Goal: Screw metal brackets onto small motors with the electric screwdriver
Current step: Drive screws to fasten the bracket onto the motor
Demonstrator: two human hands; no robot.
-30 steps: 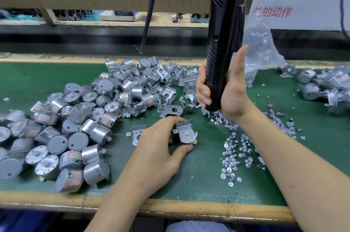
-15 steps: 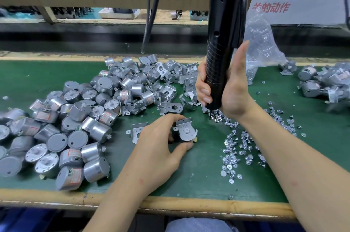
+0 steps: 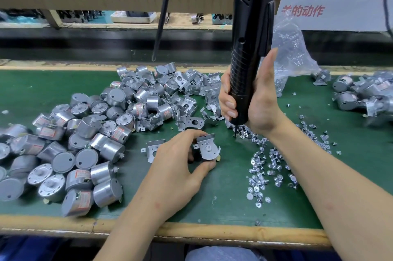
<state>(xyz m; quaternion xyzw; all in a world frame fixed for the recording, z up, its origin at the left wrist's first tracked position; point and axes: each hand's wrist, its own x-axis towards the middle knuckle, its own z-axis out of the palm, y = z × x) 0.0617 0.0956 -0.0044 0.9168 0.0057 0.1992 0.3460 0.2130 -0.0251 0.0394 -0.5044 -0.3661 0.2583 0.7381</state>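
- Change from a second earlier: next to none, with both hands and the tool in the same places.
- Left hand (image 3: 176, 167) curled, pinching the small silver cylindrical motor (image 3: 209, 152) between thumb and fingertips on the green bench mat (image 3: 234, 197), front centre.
- Grey sheet-metal bracket (image 3: 205, 138) seated flat on the motor's top face, one flange bent upward at the far edge.
- Right hand (image 3: 255, 101) wrapped round the tall black electric screwdriver (image 3: 248, 47), held upright, bit tip down at the edge of the scattered silver screws (image 3: 265, 165) just right of the motor.
- Heap of bare silver motors (image 3: 85, 143) at left, loose brackets (image 3: 191, 94) behind.
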